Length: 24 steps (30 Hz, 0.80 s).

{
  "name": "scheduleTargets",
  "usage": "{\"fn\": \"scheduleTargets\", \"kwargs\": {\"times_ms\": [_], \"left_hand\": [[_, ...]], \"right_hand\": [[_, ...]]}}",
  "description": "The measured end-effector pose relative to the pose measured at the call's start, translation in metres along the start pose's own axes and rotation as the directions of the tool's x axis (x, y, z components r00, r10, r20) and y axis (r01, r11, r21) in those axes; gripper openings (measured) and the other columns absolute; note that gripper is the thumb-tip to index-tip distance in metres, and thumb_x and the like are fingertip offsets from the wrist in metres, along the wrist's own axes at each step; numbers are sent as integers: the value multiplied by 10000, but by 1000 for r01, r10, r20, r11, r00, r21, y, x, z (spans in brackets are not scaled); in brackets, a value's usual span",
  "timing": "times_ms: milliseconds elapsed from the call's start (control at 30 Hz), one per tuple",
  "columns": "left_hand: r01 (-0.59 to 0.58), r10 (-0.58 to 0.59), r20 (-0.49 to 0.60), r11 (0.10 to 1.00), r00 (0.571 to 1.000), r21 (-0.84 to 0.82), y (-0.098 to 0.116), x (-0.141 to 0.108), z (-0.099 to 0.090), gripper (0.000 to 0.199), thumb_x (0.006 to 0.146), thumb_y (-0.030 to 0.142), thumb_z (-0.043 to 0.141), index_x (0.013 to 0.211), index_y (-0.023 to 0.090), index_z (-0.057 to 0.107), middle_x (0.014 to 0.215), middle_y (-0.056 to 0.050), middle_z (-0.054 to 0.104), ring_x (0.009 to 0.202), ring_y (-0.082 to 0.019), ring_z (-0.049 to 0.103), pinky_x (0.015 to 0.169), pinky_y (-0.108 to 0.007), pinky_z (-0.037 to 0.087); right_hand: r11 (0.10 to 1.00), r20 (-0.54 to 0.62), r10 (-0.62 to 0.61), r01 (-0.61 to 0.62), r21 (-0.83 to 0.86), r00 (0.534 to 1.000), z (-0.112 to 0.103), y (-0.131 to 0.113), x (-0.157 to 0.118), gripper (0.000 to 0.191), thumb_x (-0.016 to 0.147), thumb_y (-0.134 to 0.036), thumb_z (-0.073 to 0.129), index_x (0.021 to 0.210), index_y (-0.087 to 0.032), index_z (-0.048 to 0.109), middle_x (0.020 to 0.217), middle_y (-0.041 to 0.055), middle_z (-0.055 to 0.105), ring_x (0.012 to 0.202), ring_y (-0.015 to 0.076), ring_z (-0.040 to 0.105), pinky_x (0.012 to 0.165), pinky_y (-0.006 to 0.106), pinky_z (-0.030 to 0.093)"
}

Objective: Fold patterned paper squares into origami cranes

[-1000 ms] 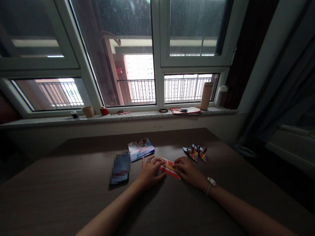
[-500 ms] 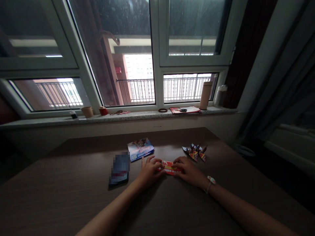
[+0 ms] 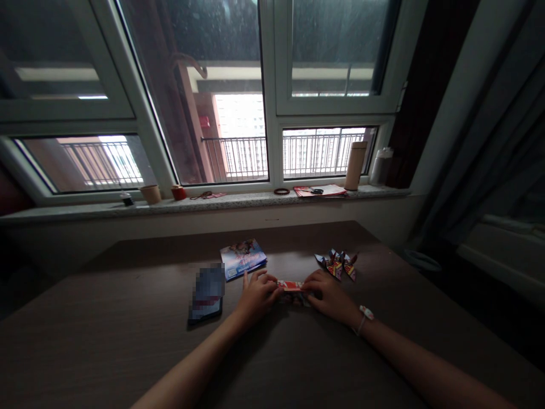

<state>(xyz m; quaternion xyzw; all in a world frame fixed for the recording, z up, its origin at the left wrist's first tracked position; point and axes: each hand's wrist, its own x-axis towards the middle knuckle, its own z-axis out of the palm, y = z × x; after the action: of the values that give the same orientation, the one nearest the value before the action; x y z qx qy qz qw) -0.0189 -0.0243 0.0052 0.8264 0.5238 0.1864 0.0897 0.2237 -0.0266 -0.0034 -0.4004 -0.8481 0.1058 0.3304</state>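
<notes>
Read the dial from the paper, with twelve toward the window. One paper (image 3: 290, 286) lies between two hands, just above or on the one brown table (image 3: 128, 335); which of the two cannot be told. It shows one red strip along its far side and a darker patterned part on its near side.

The left hand (image 3: 259, 295), at nine o'clock, pinches one end of it; the right hand (image 3: 327, 296), at three o'clock, grips the other. One band (image 3: 365, 312) circles the right wrist.

At ten o'clock sits one stack of leaflets (image 3: 242, 258), too tight to count. At nine, beyond the left hand, lies one dark slab (image 3: 208, 292), its face blurred into blocks. At two is one cluster of folded papers (image 3: 338, 265), overlapping, so their number is unclear.

The sill (image 3: 251, 199) runs across the far side. Near ten stand one small bottle (image 3: 126, 199) and one cup (image 3: 151, 195); between ten and eleven, one red spool (image 3: 179, 193). At twelve is one ring (image 3: 281, 191). Between twelve and one, one pair of scissors (image 3: 317, 191) rests on red sheets (image 3: 332, 192). At one stand two containers: one tan flask (image 3: 356, 166) and one white bottle (image 3: 381, 167).
</notes>
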Motion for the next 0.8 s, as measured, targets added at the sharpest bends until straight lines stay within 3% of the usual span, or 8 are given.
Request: {"fn": "scheduleTargets", "kwargs": {"times_ms": [167,333,467,600,800], "left_hand": [[-13,13,1,1000,1000,0,0,0,-2,230,865,430,632,1057,337,716,1202,-27,663,1303,-339,426,1124,-702,84],[22,-19,-85,999,996,27,-4,1,5,701,779,356,725,1414,325,430,1357,-87,556,1294,-323,436,1127,-670,113],[70,-70,-129,998,989,-8,-10,2,12,962,734,313,748,1516,268,190,1438,-136,466,1337,-319,403,1147,-627,99],[87,-87,-146,996,985,-8,-12,2,13,920,766,316,707,1514,269,174,1445,-137,451,1354,-317,378,1148,-618,97],[83,-78,-108,996,991,41,-8,1,10,695,828,281,629,1454,296,326,1432,-105,456,1347,-296,374,1144,-633,96]], "right_hand": [[998,-23,50,-51,-24,998,0,2,0,150,883,-209,567,869,-202,716,873,44,701,877,199,617,837,332,460],[992,-73,123,-123,-4,990,-1,2,0,176,908,-245,527,930,-198,695,912,54,713,887,209,636,837,341,475],[984,-125,175,-169,60,977,1,5,1,195,927,-269,474,983,-203,648,976,62,693,900,206,641,830,338,497],[979,-181,205,-199,50,962,2,9,1,205,901,-232,477,1080,-210,576,1034,65,636,934,211,622,854,347,503],[977,-124,181,-193,-92,976,3,6,-1,490,851,-104,476,1316,-258,491,1196,87,501,1074,224,571,938,377,497]]}}
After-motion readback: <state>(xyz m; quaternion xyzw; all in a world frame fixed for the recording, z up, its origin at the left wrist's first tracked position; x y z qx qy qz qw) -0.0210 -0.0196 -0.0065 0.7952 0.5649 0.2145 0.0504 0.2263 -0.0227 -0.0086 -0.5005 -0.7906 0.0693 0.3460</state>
